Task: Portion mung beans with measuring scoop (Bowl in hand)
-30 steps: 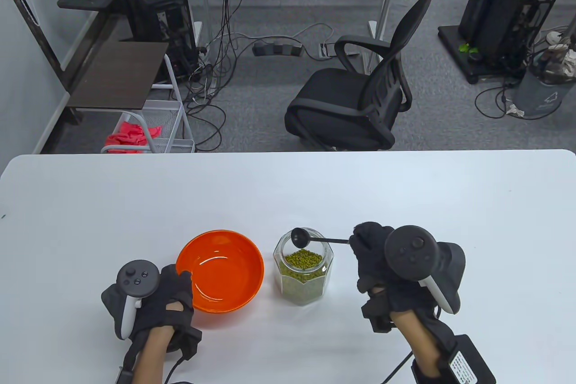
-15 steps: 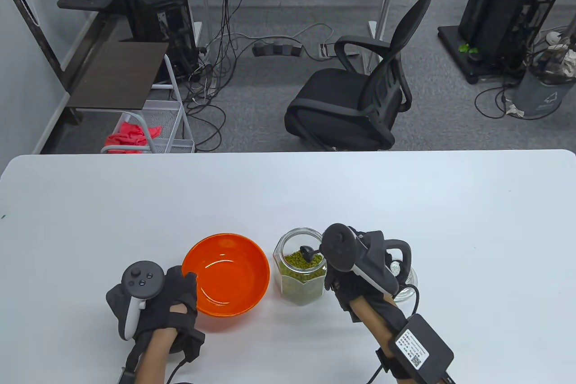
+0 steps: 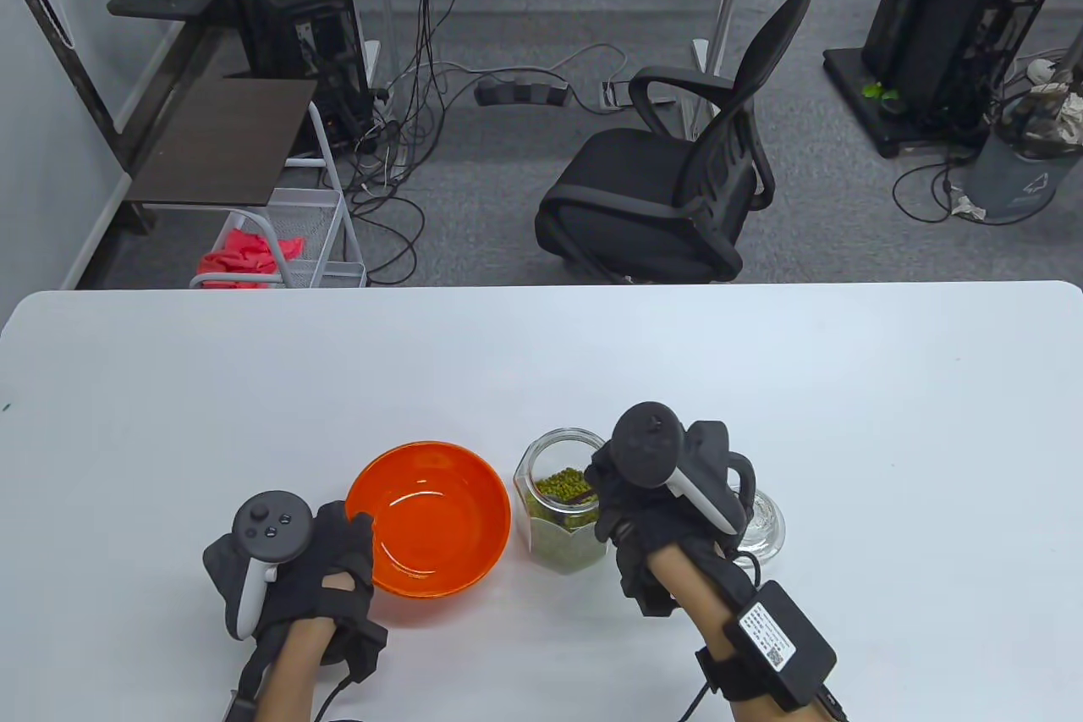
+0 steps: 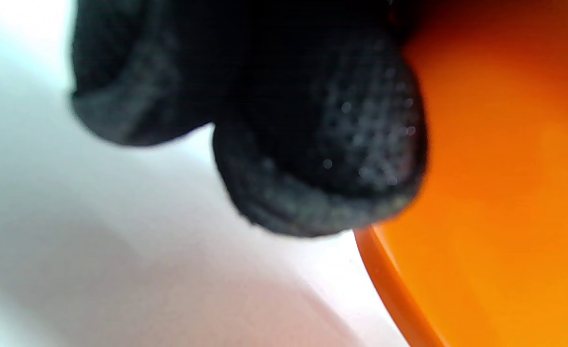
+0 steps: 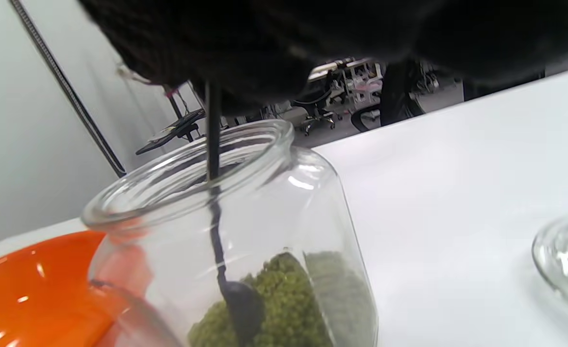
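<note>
Right hand hides scoop handle, bowl half-buried (mung beans)

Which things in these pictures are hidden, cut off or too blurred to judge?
- Scoop fill: right wrist view, the cup sits among the mung beans; the frame's bottom edge cuts it.
- Right hand grip on the scoop handle: the tracker and glove cover it in both views.
- Left hand hold on the orange bowl: left wrist view blurred, fingertips block the rim.
- Glass lid: mostly behind the right hand.
</note>
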Demonstrator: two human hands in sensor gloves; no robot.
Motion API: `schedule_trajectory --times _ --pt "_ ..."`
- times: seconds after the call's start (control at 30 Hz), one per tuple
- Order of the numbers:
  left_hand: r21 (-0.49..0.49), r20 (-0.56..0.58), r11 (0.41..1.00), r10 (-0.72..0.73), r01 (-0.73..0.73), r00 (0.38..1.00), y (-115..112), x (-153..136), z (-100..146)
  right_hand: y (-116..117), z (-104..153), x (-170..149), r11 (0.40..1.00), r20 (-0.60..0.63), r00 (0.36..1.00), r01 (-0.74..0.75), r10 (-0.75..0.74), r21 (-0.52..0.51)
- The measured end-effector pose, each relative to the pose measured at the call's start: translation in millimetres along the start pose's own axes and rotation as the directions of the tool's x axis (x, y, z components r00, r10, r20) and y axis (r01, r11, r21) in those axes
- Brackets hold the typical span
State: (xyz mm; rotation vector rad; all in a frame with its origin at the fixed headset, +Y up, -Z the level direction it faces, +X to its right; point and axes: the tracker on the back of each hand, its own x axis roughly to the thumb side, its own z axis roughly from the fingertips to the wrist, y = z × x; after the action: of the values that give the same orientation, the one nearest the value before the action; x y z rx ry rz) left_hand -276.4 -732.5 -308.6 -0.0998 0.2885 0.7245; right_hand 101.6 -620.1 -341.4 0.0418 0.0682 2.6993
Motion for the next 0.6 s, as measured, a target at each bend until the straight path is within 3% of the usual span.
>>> schedule_trajectory --times 0.2,0.6 --pt "0.002 0.0 1.0 0.004 -0.004 1.0 0.3 -0.1 0.4 -0.3 -4.6 -27.9 0.977 -0.078 0.974 0.214 -0.213 0.013" --pt "0.01 0.0 1.0 0.018 -0.018 1.0 5.1 -2.3 0.3 -6.1 -4.5 -66.1 0.91 -0.149 0.9 0.413 -0.41 -0.01"
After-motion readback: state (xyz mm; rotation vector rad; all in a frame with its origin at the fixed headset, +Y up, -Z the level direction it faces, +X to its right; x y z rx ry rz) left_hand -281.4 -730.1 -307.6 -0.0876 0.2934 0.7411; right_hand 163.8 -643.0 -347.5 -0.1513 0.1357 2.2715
